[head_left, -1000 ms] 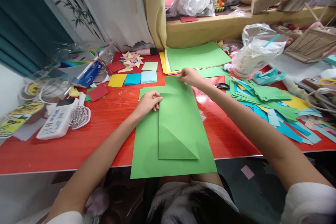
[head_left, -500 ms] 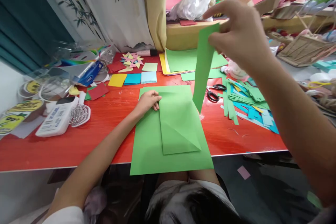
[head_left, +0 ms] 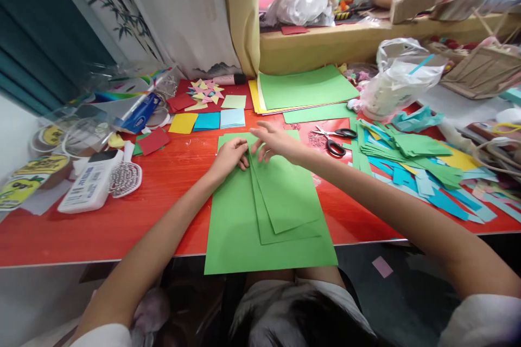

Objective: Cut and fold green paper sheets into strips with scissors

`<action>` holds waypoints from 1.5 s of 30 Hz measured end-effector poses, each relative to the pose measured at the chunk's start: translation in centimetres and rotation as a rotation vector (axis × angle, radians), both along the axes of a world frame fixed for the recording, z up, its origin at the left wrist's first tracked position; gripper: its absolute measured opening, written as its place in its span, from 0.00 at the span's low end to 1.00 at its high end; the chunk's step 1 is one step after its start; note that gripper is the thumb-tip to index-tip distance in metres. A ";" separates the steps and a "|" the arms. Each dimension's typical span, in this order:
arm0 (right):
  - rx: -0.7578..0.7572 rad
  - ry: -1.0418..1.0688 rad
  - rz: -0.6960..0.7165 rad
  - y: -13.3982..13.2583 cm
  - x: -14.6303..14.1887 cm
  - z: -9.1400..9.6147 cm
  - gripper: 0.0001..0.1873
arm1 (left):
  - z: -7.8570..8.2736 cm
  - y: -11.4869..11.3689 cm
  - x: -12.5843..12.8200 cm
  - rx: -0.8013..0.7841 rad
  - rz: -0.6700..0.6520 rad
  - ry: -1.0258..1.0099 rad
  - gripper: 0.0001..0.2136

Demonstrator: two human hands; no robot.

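Note:
A large green paper sheet (head_left: 232,238) lies on the red table, its near edge hanging past the table edge. On it rest two smaller green papers (head_left: 293,195), overlapping and fanned slightly apart at their near ends. My left hand (head_left: 233,160) pinches them at their far left corner, fingers curled. Just to its right, my right hand (head_left: 274,141) hovers over their far end with fingers spread and nothing visibly held. Black-handled scissors (head_left: 336,140) lie to the right of the sheet.
Green and blue paper scraps (head_left: 419,157) cover the table's right side. Behind stand a stack of coloured sheets (head_left: 307,88) and a plastic-wrapped cup (head_left: 386,87). Small coloured squares (head_left: 206,121), a folded paper star (head_left: 205,91), a white box (head_left: 90,181) and a hairbrush (head_left: 125,178) lie leftward.
My right hand has come down and left from its raised position and let go of the green piece. Two smaller papers now show on the large sheet. My left hand has stayed put.

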State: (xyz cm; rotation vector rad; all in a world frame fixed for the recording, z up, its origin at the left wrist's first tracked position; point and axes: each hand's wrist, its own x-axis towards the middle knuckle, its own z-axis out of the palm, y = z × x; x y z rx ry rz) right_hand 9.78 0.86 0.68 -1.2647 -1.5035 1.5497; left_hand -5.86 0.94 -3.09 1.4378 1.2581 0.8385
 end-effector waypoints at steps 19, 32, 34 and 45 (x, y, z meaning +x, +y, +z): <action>0.107 0.121 -0.152 -2.8 6.9 -2.6 0.13 | 0.0 -0.1 0.1 0.207 0.047 -0.195 0.14; 0.030 0.210 -0.187 -3.0 6.5 -3.8 0.10 | 0.5 -0.8 0.2 0.199 -0.019 -0.095 0.13; 0.028 0.225 -0.195 -3.2 6.4 -3.8 0.10 | 0.6 -0.9 0.3 0.198 -0.029 -0.085 0.13; 0.124 0.298 -0.336 -3.4 5.9 -5.1 0.11 | 0.5 -1.2 0.7 0.208 -0.030 -0.079 0.15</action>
